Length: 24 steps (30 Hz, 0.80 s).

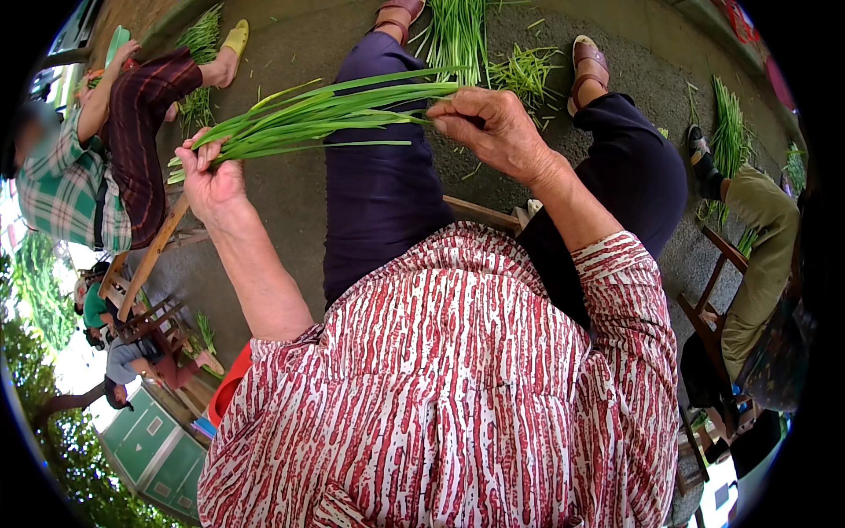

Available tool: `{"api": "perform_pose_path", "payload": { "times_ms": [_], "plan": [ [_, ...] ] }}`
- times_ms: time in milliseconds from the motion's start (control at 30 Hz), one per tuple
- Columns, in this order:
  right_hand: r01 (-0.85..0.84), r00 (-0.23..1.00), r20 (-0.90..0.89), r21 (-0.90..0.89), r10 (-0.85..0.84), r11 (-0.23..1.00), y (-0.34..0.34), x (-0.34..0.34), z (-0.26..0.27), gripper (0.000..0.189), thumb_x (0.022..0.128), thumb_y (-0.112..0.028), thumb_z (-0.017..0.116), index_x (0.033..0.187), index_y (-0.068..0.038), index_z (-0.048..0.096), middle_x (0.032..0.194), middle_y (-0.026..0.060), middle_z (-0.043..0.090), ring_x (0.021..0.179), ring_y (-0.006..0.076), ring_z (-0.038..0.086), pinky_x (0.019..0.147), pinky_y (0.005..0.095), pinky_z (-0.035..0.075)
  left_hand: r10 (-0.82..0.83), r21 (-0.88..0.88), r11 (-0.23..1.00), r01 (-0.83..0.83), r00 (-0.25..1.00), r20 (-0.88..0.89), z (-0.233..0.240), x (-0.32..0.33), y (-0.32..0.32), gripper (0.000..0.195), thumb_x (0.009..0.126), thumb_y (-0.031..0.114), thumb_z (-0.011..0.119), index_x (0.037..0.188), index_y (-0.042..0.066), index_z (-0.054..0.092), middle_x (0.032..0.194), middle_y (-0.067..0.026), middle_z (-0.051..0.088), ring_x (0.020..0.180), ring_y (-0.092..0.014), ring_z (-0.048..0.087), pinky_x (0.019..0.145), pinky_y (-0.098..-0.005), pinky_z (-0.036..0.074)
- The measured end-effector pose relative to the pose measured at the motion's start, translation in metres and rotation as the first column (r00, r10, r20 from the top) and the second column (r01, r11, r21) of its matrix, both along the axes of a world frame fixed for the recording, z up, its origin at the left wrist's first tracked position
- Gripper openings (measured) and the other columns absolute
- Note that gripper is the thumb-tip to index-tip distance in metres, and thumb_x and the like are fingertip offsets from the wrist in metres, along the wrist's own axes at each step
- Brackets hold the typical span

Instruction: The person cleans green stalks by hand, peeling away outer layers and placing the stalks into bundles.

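Observation:
A bunch of long green leafy stalks, apparently garlic chives (317, 115), lies across the space above my left thigh. My left hand (214, 178) holds it by its pale ends, with the leaves fanning out to the right. At the far leaf tips, my right hand (495, 129) has its thumb and fingers pinched together, seemingly on a leaf tip. Whatever lies inside the right fingers is hidden. On the ground between my feet rests a larger pile of the chives (457, 39). Beside it is a heap of short, yellowish trimmings (525, 72).
To the left, a seated person (72, 165) has more chives (201, 36) near their foot, beside a wooden bench (155, 247). Another seated person (759, 211) is at right, near further chives (728, 132). Something red (231, 386) stands behind my left elbow.

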State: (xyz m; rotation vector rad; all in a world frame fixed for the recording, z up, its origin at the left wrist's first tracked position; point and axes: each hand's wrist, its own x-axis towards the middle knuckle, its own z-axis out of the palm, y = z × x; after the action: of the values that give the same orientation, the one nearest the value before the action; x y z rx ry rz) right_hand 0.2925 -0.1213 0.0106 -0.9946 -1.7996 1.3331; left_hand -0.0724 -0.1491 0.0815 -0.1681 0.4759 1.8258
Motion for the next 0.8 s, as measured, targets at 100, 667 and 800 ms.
{"api": "perform_pose_path", "payload": {
  "times_ms": [100, 667, 800],
  "plan": [
    [0.079, 0.995, -0.075, 0.115, -0.070, 0.990, 0.002, -0.010, 0.002, 0.017, 0.081, -0.016, 0.066, 0.094, -0.006, 0.069, 0.082, 0.0097, 0.066, 0.073, 0.0233, 0.065, 0.067, 0.0320, 0.051, 0.002, -0.002, 1.000, -0.002, 1.000, 0.028, 0.001, 0.003, 0.000, 0.025, 0.088, 0.026, 0.059, 0.079, 0.004, 0.051, 0.068, -0.0027, 0.047, 0.049, -0.010, 0.033, 0.056, -0.0263, 0.032],
    [0.064, 0.978, 0.176, 0.272, -0.114, 0.960, 0.008, -0.023, -0.007, 0.019, 0.080, -0.019, 0.061, 0.096, -0.012, 0.070, 0.084, 0.0112, 0.066, 0.078, 0.0306, 0.063, 0.069, 0.0398, 0.051, -0.016, -0.029, 0.999, 0.018, 0.998, 0.057, -0.001, 0.021, 0.000, 0.025, 0.086, 0.025, 0.060, 0.076, 0.004, 0.050, 0.065, -0.0023, 0.039, 0.049, -0.009, 0.034, 0.054, -0.0242, 0.030],
    [0.027, 0.975, 0.201, 0.313, -0.094, 0.949, 0.009, -0.023, -0.006, 0.015, 0.080, -0.020, 0.060, 0.088, -0.009, 0.068, 0.082, 0.0117, 0.065, 0.076, 0.0317, 0.063, 0.067, 0.0413, 0.050, 0.000, -0.036, 0.999, 0.001, 0.999, 0.033, -0.001, 0.023, 0.001, 0.024, 0.086, 0.023, 0.061, 0.075, 0.004, 0.050, 0.066, -0.0025, 0.040, 0.049, -0.009, 0.034, 0.052, -0.0237, 0.029]
  ]
}}
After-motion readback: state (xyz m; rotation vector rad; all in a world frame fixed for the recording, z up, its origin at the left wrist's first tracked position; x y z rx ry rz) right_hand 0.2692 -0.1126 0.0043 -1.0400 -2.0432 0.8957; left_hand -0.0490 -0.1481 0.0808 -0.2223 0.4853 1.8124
